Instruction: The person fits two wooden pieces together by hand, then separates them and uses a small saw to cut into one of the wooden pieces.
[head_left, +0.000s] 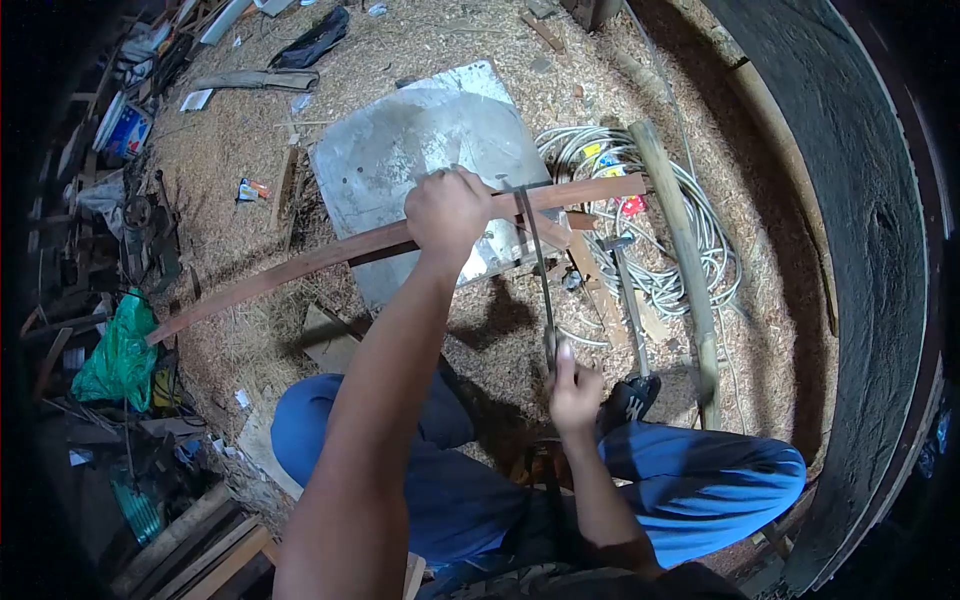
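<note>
My left hand [447, 212] is closed over a long reddish wooden strip [300, 270], pressing it down above a metal plate [400, 140]. The strip runs slantwise from lower left to upper right, its right end jutting past the plate. In my right hand [576, 395] is the handle of a handsaw [540, 265], seen nearly edge-on. Its narrow blade crosses the strip just right of my left hand. A shorter piece of wood [545, 228] lies under the strip by the blade.
A hammer [630, 300] leans near my shoe [635, 398]. Behind it are a coil of pale cable [715, 260] and a wooden pole [675, 250]. Wood shavings cover the ground. A green plastic bag [118, 350] and scrap lie left; a big dark timber [850, 200] curves along the right.
</note>
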